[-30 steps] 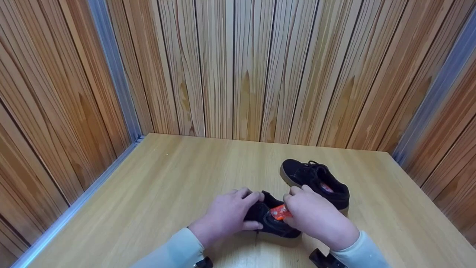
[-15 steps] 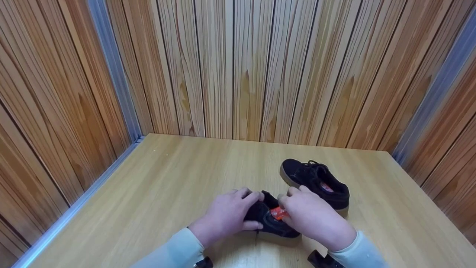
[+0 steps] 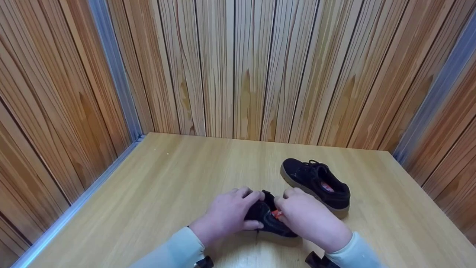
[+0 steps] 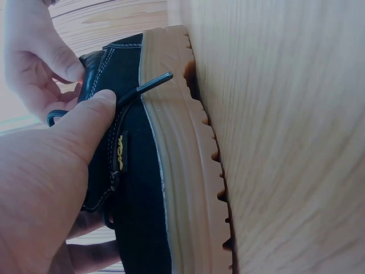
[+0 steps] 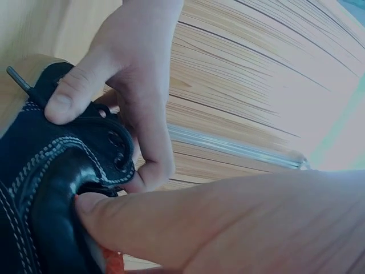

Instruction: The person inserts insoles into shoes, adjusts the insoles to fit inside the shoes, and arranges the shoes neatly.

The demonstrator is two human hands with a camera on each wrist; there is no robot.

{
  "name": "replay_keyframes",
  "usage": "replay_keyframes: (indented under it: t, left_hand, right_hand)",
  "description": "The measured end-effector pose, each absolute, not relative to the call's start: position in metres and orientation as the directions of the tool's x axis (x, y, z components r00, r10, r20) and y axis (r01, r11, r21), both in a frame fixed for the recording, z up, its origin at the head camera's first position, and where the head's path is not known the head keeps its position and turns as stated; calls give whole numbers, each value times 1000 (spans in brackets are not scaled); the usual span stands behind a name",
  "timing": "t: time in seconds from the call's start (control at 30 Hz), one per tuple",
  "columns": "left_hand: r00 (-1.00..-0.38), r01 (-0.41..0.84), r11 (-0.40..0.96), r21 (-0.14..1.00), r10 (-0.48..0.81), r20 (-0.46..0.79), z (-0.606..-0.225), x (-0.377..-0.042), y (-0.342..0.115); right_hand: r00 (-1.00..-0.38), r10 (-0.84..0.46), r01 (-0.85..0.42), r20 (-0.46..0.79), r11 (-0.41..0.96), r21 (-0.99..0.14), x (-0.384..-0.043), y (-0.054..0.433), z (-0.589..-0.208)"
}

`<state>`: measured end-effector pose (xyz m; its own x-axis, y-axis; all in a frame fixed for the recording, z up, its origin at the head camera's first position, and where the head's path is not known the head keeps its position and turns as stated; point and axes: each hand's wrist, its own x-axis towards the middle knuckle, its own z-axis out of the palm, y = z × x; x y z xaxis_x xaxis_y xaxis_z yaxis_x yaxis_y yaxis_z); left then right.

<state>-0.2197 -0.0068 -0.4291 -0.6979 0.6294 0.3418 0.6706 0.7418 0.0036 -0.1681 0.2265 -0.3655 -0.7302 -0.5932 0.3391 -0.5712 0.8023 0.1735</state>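
A black low lace-up shoe [image 3: 273, 225] with a tan gum sole stands upright near the front of the table, its heel to the right. My left hand [image 3: 228, 210] grips it over the laced front, thumb on the near side and fingers on the far side. At the shoe's opening my right hand [image 3: 306, 219] pinches an orange-red insole [image 3: 276, 213] that is mostly hidden inside. In the right wrist view my thumb lies in the collar, with an orange edge of the insole [image 5: 114, 261] below it. A loose lace end [image 4: 154, 83] sticks out over the sole.
A matching black shoe [image 3: 316, 182] stands behind and to the right, with a reddish printed patch inside its heel. Wood-plank walls [image 3: 245, 74] enclose the wooden table [image 3: 186, 167] at the back and sides. Dark straps show at both wrists.
My right hand has moved a little left and into the shoe's opening, and less of the orange-red insole shows. My left hand and the rear shoe have stayed in place.
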Motion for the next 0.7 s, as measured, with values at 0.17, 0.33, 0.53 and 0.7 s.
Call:
replay_keyframes:
  t: [0.17,0.33,0.53,0.7]
  left_hand:
    - [-708,664,748,5,626,327,-428,-220,-6]
    - [-714,663,748,23,624,318,-428,-221,-6]
    - [-722,659,751,30,622,305,-428,-221,-6]
    - [-722,660,751,31,623,302,-428,-221,-6]
  right_hand:
    - [-731,-595,-577,333,800,162,-169,225,-367]
    - [-733,-597,-576,326,800,171,-169,225,-367]
    - [-743,-593,-577,309,802,153,-169,225,-366]
    - [-752,-580,-567,313,812,140,-168,226,-366]
